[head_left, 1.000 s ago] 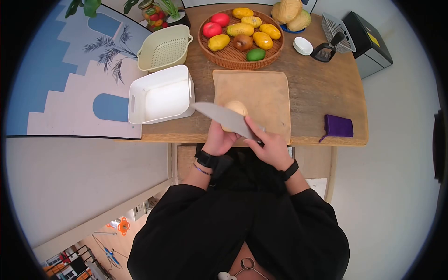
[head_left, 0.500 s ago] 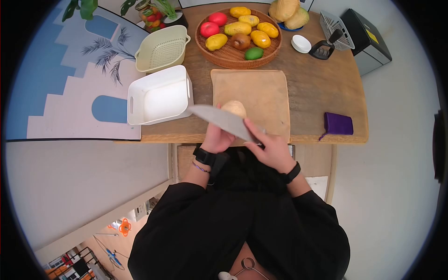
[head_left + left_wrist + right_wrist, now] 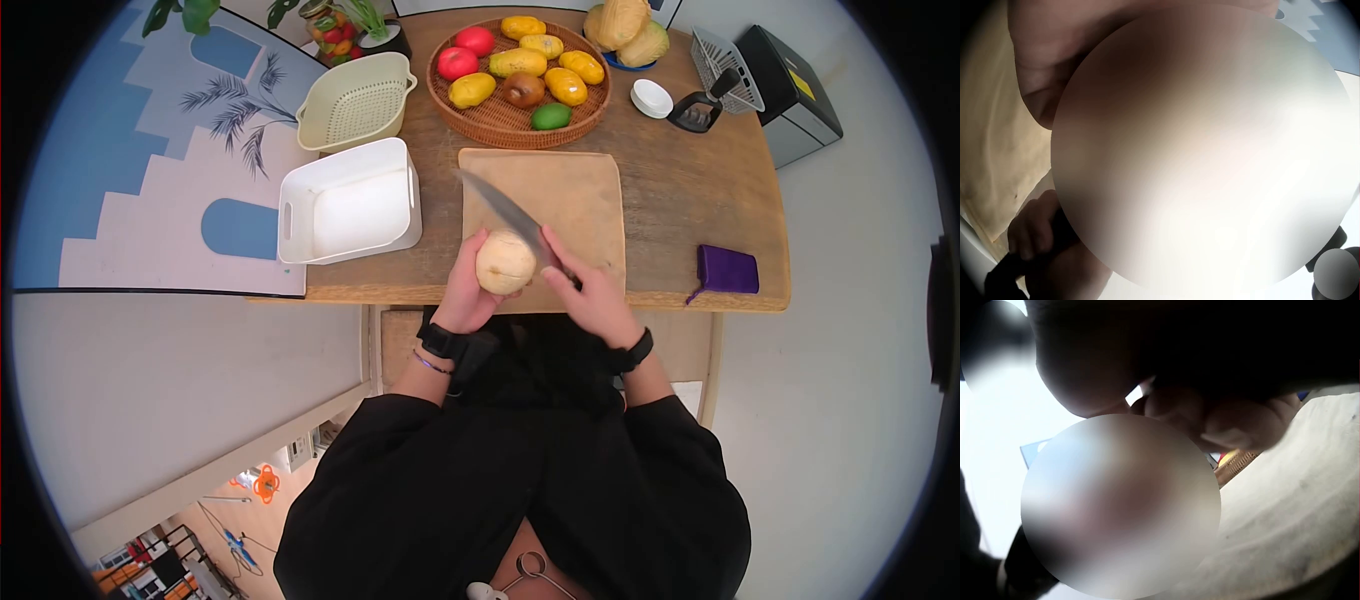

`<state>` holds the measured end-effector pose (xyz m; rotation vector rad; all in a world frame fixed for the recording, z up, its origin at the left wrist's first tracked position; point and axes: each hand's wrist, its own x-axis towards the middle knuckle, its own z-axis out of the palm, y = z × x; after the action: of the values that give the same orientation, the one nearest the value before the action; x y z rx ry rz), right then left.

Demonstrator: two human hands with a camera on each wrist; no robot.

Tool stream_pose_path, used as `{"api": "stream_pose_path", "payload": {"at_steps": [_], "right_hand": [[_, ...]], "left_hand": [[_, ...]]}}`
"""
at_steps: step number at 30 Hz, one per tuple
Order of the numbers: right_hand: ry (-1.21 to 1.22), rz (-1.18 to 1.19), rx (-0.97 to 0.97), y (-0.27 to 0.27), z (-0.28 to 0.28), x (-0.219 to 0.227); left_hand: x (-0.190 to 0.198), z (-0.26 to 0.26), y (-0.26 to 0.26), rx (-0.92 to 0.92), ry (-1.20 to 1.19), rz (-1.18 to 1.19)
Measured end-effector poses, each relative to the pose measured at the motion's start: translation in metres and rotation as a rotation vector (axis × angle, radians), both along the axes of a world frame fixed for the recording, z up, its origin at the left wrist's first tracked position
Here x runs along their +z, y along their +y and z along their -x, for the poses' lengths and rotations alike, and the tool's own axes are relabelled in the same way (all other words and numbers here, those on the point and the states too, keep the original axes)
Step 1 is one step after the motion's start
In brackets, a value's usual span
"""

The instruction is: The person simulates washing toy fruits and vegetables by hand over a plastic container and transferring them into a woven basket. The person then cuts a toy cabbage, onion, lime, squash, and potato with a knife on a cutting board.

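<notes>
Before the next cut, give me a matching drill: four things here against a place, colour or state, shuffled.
1. kitchen knife
2. zip wallet
3. storage bin
4. pale round fruit or vegetable

A. stands left of the beige cutting board
B. held in the left hand
C. purple
D. gripped by the right hand

Pairs: 1-D, 2-C, 3-A, 4-B
</notes>
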<state>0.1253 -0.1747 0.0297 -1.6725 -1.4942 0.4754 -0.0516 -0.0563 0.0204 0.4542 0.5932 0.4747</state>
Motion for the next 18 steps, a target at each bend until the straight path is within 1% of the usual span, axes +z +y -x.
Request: {"api": "stream_pose_path", "payload": {"at_steps": [1, 2, 4, 5, 6, 7, 8, 9, 10, 11, 12, 14, 16, 18], "right_hand": [[0.096, -0.115, 0.007, 0.005, -0.005, -0.003], [0.095, -0.117, 0.008, 0.001, -0.011, -0.001], [0.073, 0.243, -0.059, -0.001, -0.018, 0.023], [0.074, 0.245, -0.057, -0.002, -0.016, 0.029], [0.079, 0.253, -0.095, -0.004, -0.012, 0.034], [0.082, 0.26, -0.133, -0.006, -0.009, 0.035], [0.079, 0.262, -0.13, -0.008, -0.004, 0.032], [-0.002, 0.121, -0.077, -0.01, 0.003, 0.028], [-0.082, -0.019, -0.025, -0.013, 0.011, 0.027], [-0.144, 0.032, 0.0, -0.018, 0.016, 0.029], [-0.145, 0.033, -0.005, -0.02, 0.021, 0.027], [-0.348, 0.046, 0.056, -0.023, 0.025, 0.02], [-0.382, 0.05, 0.052, -0.023, 0.026, 0.015], [-0.39, 0.047, 0.016, -0.022, 0.025, 0.015]], "left_hand": [[-0.001, 0.002, 0.001, -0.047, 0.021, -0.04], [-0.001, 0.003, 0.001, -0.092, 0.041, -0.079], [-0.004, 0.006, 0.005, -0.078, 0.0, -0.051], [-0.005, 0.006, 0.006, -0.068, -0.041, -0.017], [-0.005, 0.007, 0.007, -0.065, -0.042, -0.015], [-0.005, 0.007, 0.009, -0.052, -0.055, 0.009], [-0.006, 0.007, 0.01, -0.039, -0.068, 0.033], [-0.009, 0.005, 0.009, -0.036, -0.069, 0.037], [-0.014, 0.002, 0.007, 0.034, -0.054, 0.091], [-0.017, 0.001, 0.005, 0.102, -0.038, 0.142], [-0.018, -0.001, 0.005, 0.097, -0.038, 0.143], [-0.02, -0.003, 0.006, 0.013, -0.194, 0.08], [-0.013, -0.004, 0.005, -0.02, -0.2, 0.073], [-0.008, -0.008, 0.0, 0.051, -0.133, 0.089]]}}
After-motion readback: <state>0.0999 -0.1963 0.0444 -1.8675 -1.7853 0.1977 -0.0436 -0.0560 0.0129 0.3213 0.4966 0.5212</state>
